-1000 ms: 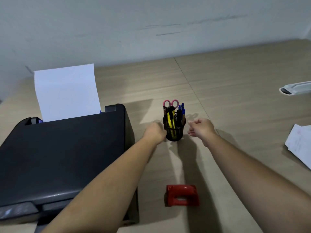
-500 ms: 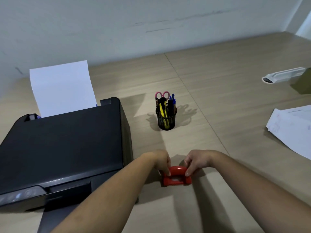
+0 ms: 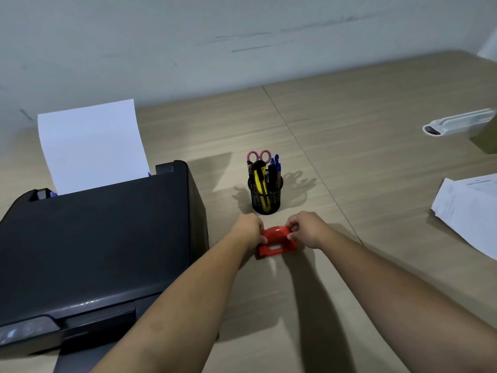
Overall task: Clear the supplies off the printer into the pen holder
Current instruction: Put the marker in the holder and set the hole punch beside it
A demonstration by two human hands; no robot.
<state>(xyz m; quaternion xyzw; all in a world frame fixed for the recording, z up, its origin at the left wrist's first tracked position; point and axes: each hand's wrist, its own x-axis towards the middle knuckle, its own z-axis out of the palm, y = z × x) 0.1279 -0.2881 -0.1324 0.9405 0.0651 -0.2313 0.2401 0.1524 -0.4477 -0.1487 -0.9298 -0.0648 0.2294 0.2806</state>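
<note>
A black mesh pen holder [image 3: 265, 200] stands on the wooden table, right of the printer; pink-handled scissors, a yellow cutter and blue pens stick up out of it. The black printer [image 3: 91, 238] fills the left side, its lid bare, with a white sheet [image 3: 91, 144] upright in its rear tray. Just in front of the holder a red hole punch [image 3: 277, 242] rests on the table. My left hand [image 3: 248, 228] grips its left end and my right hand [image 3: 305, 227] grips its right end.
A stack of white papers [image 3: 470, 211] lies at the right edge. Farther back on the right rests a white elongated device [image 3: 457, 125] beside a dark box [image 3: 486, 138]. A wall runs behind the table.
Both hands left the pen holder, came back to the red hole punch and took hold of its ends. The punch now sits closer to the holder than before.
</note>
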